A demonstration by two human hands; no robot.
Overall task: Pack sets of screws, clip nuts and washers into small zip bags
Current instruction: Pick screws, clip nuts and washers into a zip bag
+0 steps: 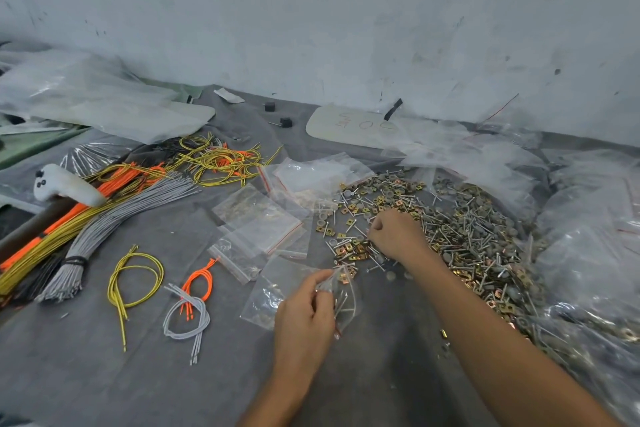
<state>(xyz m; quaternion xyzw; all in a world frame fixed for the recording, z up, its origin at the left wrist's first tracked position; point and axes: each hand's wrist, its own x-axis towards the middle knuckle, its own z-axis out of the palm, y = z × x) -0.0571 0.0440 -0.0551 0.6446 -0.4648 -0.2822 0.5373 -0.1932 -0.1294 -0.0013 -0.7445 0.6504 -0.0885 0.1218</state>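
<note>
Left hand pinches small zip bag open at the near edge of the pile of screws, clip nuts and washers, right hand curled down into the pile, can't tell if it holds anything.

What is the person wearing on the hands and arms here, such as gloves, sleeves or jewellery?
Nothing that shows. The left hand and right hand are bare: no gloves, rings or watch. The left forearm and right forearm are bare too, with no sleeve in view down to the picture's bottom edge. No tape or markings show.
</note>
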